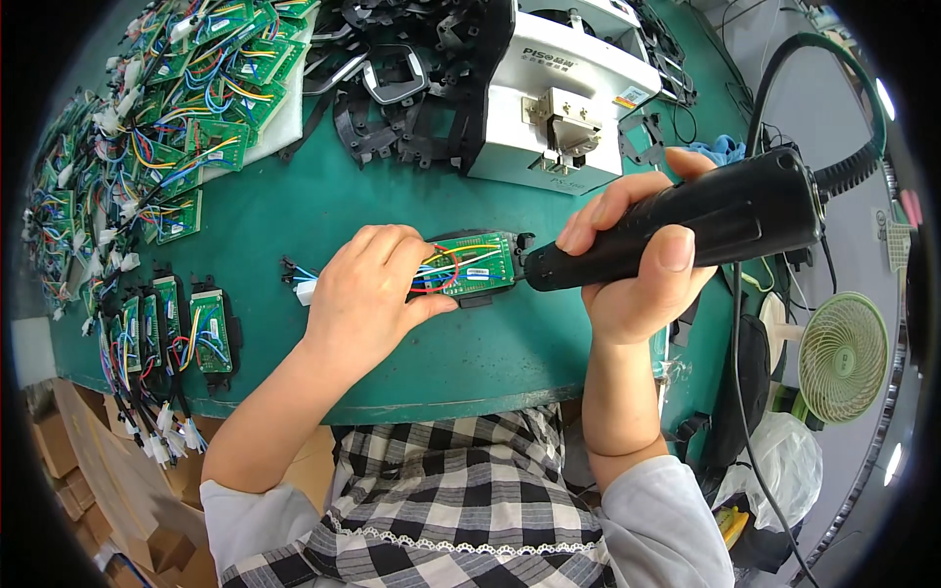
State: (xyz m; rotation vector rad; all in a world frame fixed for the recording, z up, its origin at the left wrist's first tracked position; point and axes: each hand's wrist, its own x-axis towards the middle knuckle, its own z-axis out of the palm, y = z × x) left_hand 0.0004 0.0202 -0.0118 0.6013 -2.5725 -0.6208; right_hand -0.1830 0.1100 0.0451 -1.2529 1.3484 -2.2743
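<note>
The right hand is clenched around the barrel of a thick black cylindrical power tool, its narrow nose at the right end of a green rectangular circuit board; contact at the nose cannot be confirmed. The left hand clasps the board's left part, thumb along the near edge, fingers bent across. The board sits in a black plastic holder on the green-topped worktable, directly before the person. Judged by appearance, board and holder are light and stiff, the components fragile, the thin multicoloured wires soft; hold by the holder's long edges, clear of the wires. The tool appears heavier, rigid and smooth, best gripped mid-barrel. Beyond stands a white box-shaped metal machine; heaped wired green boards lie far left.
</note>
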